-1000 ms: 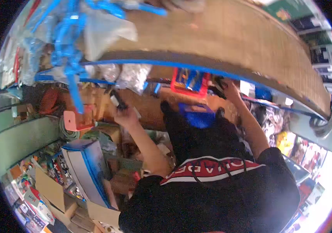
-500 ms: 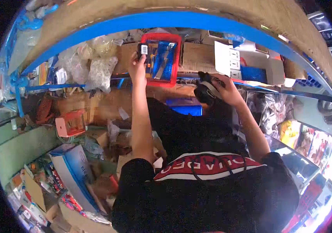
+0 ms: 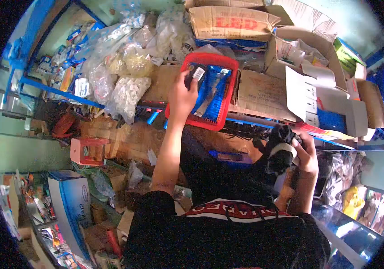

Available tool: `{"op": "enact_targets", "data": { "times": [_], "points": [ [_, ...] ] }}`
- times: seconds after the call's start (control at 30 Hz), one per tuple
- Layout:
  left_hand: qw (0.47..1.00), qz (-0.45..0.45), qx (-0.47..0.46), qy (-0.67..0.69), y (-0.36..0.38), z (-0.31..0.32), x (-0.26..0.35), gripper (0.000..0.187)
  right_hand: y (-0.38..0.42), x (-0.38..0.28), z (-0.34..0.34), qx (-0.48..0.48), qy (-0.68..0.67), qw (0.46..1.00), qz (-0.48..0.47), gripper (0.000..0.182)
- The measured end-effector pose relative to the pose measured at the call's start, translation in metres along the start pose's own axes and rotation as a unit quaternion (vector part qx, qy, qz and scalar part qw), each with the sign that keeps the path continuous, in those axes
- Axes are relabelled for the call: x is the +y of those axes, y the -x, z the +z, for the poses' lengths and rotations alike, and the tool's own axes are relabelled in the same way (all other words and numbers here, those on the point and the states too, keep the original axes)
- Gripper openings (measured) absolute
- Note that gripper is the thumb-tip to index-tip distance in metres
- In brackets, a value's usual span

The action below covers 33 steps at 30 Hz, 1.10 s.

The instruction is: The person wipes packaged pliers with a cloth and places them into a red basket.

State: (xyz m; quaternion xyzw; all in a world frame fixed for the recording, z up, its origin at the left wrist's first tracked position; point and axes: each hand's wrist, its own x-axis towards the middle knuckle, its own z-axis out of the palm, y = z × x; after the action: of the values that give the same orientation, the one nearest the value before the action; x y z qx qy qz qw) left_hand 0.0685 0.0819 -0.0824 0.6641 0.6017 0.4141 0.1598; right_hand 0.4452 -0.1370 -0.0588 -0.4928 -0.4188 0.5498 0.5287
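My left hand (image 3: 183, 99) is closed around a small black item with a white barcode label (image 3: 198, 73), over the left side of a red plastic basket (image 3: 230, 92). Blue packaging (image 3: 213, 92) lies in that basket, with a long greyish strip on it. Lower and to the right, my right hand (image 3: 307, 151) grips a black bundle with a pale band (image 3: 278, 158) round its middle. What the bundle is made of is too dark to make out.
Behind the basket stand an LED cardboard box (image 3: 234, 24) and an open carton (image 3: 270, 56). Clear bags of small parts (image 3: 127, 96) crowd the shelf at left. A pink stool (image 3: 78, 151) is on the floor, near a tall blue-and-white box (image 3: 68, 201).
The view has tilted up and shows more of the shelf. My right hand has turned the black bundle so its pale band faces me more. My left hand still holds the labelled item.
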Motion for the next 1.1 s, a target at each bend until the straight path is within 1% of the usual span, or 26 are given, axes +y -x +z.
{"op": "enact_targets", "data": {
  "times": [0.03,0.07,0.1,0.17,0.23,0.27,0.3,0.33,0.37,0.4,0.47,0.5,0.53,0.57,0.6,0.63,0.7,0.77,0.83,0.87,0.9,0.93,0.97,1.0,1.03,1.1],
  "points": [
    [0.998,0.026,-0.009,-0.052,0.004,-0.001,0.006,0.051,0.002,0.009,-0.007,-0.029,0.004,0.999,-0.018,0.039],
    [0.997,0.066,-0.007,-0.041,0.007,0.001,0.007,0.057,0.009,0.023,-0.013,-0.016,0.025,0.999,-0.042,0.038],
    [0.997,0.068,-0.002,-0.043,0.007,0.005,0.003,0.057,0.014,0.034,-0.014,-0.003,0.044,0.997,-0.066,0.038],
    [0.991,0.052,-0.004,-0.127,0.007,0.013,-0.006,0.056,0.026,0.036,-0.01,-0.027,0.022,0.998,-0.046,0.037],
    [0.989,0.056,0.014,-0.133,0.003,0.008,0.005,0.047,0.036,0.043,-0.009,0.029,0.116,0.99,-0.078,0.037],
    [0.989,0.033,0.007,-0.146,0.0,0.002,0.01,0.045,0.039,0.039,-0.019,-0.016,0.127,0.991,-0.042,0.038],
    [0.987,0.01,-0.003,-0.159,0.0,-0.013,0.027,0.044,0.046,0.035,-0.02,-0.011,0.128,0.991,-0.047,0.038],
    [0.981,0.044,0.05,-0.181,-0.01,-0.019,0.021,0.044,0.055,0.032,-0.02,0.014,0.106,0.992,-0.068,0.038],
    [0.989,0.032,0.072,-0.128,-0.017,-0.026,0.016,0.045,0.064,0.028,-0.019,0.039,0.083,0.992,-0.087,0.038],
    [0.982,0.051,0.124,-0.134,-0.03,-0.033,0.006,0.046,0.067,0.021,-0.027,0.045,0.074,0.995,-0.044,0.038],
    [0.981,0.053,0.168,-0.085,-0.05,-0.051,-0.007,0.045,0.072,0.022,-0.035,0.1,0.058,0.99,-0.08,0.036],
    [0.978,0.051,0.177,-0.098,-0.069,-0.049,-0.041,0.045,0.079,0.018,-0.034,0.141,0.049,0.985,-0.089,0.035],
    [0.977,0.024,0.154,-0.149,-0.076,-0.05,-0.055,0.048,0.084,0.015,-0.035,0.177,0.056,0.977,-0.107,0.036],
    [0.981,0.028,0.112,-0.157,-0.086,-0.05,-0.082,0.052,0.088,0.012,-0.036,0.185,0.059,0.975,-0.109,0.036],
    [0.985,0.048,0.063,-0.153,-0.104,-0.042,-0.145,0.051,0.092,0.01,-0.037,0.195,0.035,0.972,-0.125,0.034],
    [0.986,0.071,0.016,-0.149,-0.124,-0.03,-0.186,0.05,0.09,0.007,-0.04,0.204,0.01,0.968,-0.143,0.033],
    [0.97,-0.048,-0.138,-0.194,-0.111,-0.035,-0.165,0.048,0.095,0.009,-0.053,0.203,0.034,0.965,-0.164,0.03],
    [0.974,0.007,-0.186,-0.132,-0.093,-0.04,-0.142,0.033,0.1,0.008,-0.061,0.237,-0.005,0.957,-0.164,0.028],
    [0.968,-0.005,-0.052,-0.245,-0.097,-0.038,-0.115,0.041,0.104,0.02,-0.079,0.273,-0.009,0.946,-0.175,0.029],
    [0.964,0.001,-0.012,-0.265,-0.093,-0.042,-0.071,0.042,0.105,0.025,-0.09,0.282,-0.022,0.944,-0.171,0.03],
    [0.958,0.005,0.027,-0.285,-0.082,-0.041,-0.011,0.043,0.106,0.028,-0.097,0.292,-0.035,0.941,-0.167,0.031],
    [0.978,0.102,0.042,-0.178,-0.071,-0.03,0.035,0.041,0.107,0.03,-0.1,0.297,-0.034,0.94,-0.167,0.031],
    [0.977,0.195,0.056,-0.068,-0.056,-0.018,0.085,0.039,0.108,0.03,-0.101,0.303,-0.061,0.936,-0.171,0.032],
    [0.964,0.26,-0.019,-0.042,-0.028,-0.015,0.157,0.032,0.108,0.031,-0.104,0.308,-0.088,0.931,-0.176,0.033],
    [0.946,0.299,-0.121,0.044,-0.012,-0.001,0.198,0.031,0.108,0.032,-0.11,0.296,-0.062,0.936,-0.179,0.033],
    [0.877,0.431,-0.207,0.04,0.005,0.036,0.252,0.033,0.105,0.027,-0.106,0.295,-0.078,0.934,-0.187,0.033]
  ]
}}
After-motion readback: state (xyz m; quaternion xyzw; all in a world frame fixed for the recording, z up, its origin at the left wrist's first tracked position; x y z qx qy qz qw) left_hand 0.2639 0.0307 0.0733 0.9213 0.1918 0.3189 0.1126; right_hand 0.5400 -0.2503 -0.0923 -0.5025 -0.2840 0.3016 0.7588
